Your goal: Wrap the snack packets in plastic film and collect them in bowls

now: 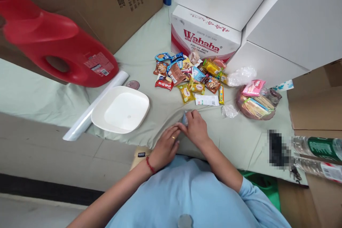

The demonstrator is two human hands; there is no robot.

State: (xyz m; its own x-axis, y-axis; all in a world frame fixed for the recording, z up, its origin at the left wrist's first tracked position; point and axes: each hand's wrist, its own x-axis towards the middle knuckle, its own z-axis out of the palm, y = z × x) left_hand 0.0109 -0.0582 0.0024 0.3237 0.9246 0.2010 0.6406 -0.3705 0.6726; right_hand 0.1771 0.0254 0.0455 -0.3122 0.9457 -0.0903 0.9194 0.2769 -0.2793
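Note:
At the table's front edge, my right hand (196, 128) is closed with its fingers pinched on a small blue-grey thing (185, 118), mostly hidden by the fingers; its kind I cannot make out. My left hand (166, 146), with a ring and a red bracelet, is curled against my right thumb, fingers together; whatever it grips is hidden. Just beyond the hands lies a heap of wrapped snacks (176, 74), with a white packet (207, 100) and yellow packets (186, 93) on its near side. A white plastic tray (100, 123) stands to the left of my hands.
A red jug (80, 50), a plastic film roll (77, 128) and a round lid (133, 84) are at left. A Wahaha carton (205, 39) stands behind the snacks. At right are a bowl (242, 110) of goods, bubble wrap (229, 111) and bottles (320, 148).

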